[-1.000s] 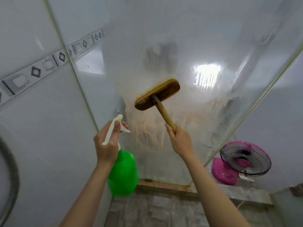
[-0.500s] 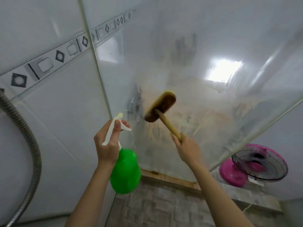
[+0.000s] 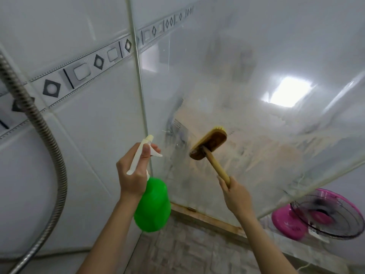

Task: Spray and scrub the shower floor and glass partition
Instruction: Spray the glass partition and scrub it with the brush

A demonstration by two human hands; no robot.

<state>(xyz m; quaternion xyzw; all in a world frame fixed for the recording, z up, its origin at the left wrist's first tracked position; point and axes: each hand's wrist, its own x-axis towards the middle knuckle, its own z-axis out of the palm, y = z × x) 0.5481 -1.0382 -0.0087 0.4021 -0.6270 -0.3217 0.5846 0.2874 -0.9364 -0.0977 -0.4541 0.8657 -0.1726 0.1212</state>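
**Wet glass, one-handed brush, a fan just outside**

The glass partition (image 3: pixel 246 91) stands in front of you. It is filmed with cloudy suds across its lower half and meets the tiled wall (image 3: pixel 88 139) at its left edge. The brush (image 3: pixel 208 144) lies bristle-side against that soapy patch, low and near the left edge.

Your right hand (image 3: pixel 236 194) has its grip wrapped round the far end of the wooden handle. That leaves a long lever, so if you press hard on slick glass the head may skid or twist flat. A wet handle could also slide through your fingers and knock the pane.

Your left hand (image 3: pixel 134 175) has its grip curled round the neck of the green spray bottle (image 3: pixel 153 204), with the thumb up the white trigger head and the nozzle aimed at the glass. A careless squeeze would likely send mist back toward your face.

The shower floor (image 3: pixel 187 254) below is rough stone tile. If suds run down onto it, your footing is probably the main hazard. A metal hose (image 3: pixel 53 155) hangs at your left elbow and could snag.

Beyond the glass on the right sits a pink fan (image 3: pixel 324 214) with its blades blurred as if turning. Spray drifting past the pane's edge could reach it.

No brand or writing can be read. The bottle is plain and the wall border shows only diamonds and squares. The brush back may carry a small sticker, but it is too blurred to tell.
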